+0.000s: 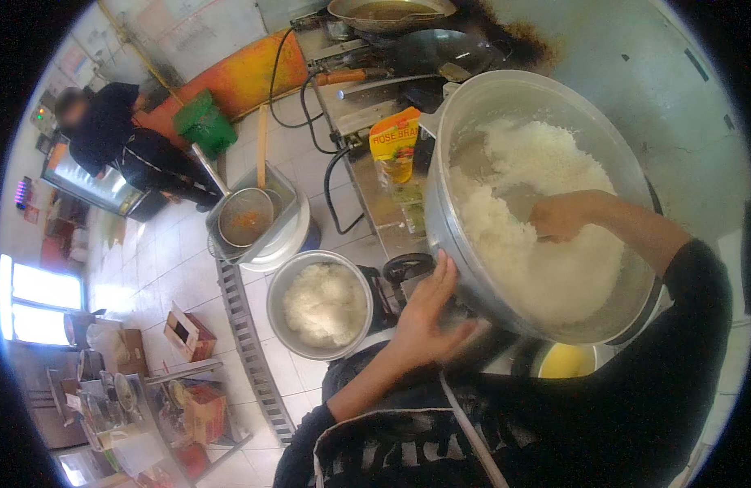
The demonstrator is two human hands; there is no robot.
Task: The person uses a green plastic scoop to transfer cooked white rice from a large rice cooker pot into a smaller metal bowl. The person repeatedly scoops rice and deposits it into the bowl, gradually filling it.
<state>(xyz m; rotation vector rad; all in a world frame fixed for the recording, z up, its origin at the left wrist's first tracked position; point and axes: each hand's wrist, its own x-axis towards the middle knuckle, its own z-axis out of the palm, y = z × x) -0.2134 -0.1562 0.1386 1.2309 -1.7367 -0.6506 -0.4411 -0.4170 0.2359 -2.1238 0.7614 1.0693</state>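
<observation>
A large aluminium pot (437, 201) is tilted with its mouth towards me, and cooked white rice (543, 152) lines its inside. My right hand (564, 215) reaches into the pot at the rice, knuckles up. Its fingertips are hidden, so whether it grips something I cannot tell. Against the pot's outer side, near the rim, rest the fingertips of my left hand (427, 320), with thumb and fingers apart and nothing held. Below and left of the big pot stands a smaller round metal pot (274, 323) with white rice (323, 302) in it.
A stove (384, 222) carries woks (445, 52) and an oil pouch (395, 146). Left of it, a strainer (246, 218) lies over a metal container (290, 210). A floor drain grate (250, 348) runs below. Another person (116, 131) stands at the far left. A bowl with yellow contents (567, 360) is near my right arm.
</observation>
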